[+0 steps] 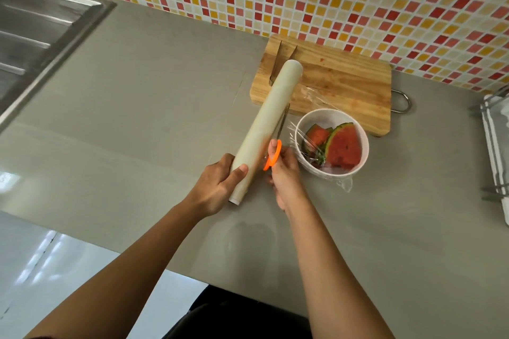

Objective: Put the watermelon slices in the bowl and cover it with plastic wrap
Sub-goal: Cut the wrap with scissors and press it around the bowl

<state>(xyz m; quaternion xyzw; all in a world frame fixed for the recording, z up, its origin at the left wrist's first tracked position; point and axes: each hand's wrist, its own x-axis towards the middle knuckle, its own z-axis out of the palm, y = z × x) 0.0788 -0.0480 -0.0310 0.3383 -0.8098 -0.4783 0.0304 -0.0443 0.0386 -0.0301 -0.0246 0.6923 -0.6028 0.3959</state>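
The left hand [217, 184] wraps its fingers and thumb firmly round the near end of the roll [270, 118] of plastic wrap and holds it slanting away from the body, with the far end over the near corner of the cutting board [344, 77]. This looks meant to keep the film pulled taut and clear of the counter [165, 91]. Just to the right of it, almost touching the roll, the right hand [286, 176] grips the scissors [272, 155]. Its fingers are curled through the orange handle loop, and the blades point forward along the inner side of the roll, apparently lined up to cut the sheet free close to the roll. Whether the blades are parted or closed is too fine to tell. The bowl [330, 112] sits on the counter just beyond and to the right of the right hand, within easy reach, and the watermelon slices [344, 150] already lie inside it with their red faces up. The plastic wrap [344, 186] is drawn over the bowl; it is creased on the side towards the scissors, and a loose flap hangs out on the near side, so the cover seems laid on but not yet trimmed or pressed down. More crumpled film lies on the board just beyond the bowl. A pair of tongs [275, 66] rests on the board's far left part, ahead of both hands and partly behind the roll, set aside out of the way. The filling looks done — what remains is cutting the film and tucking it round the rim.
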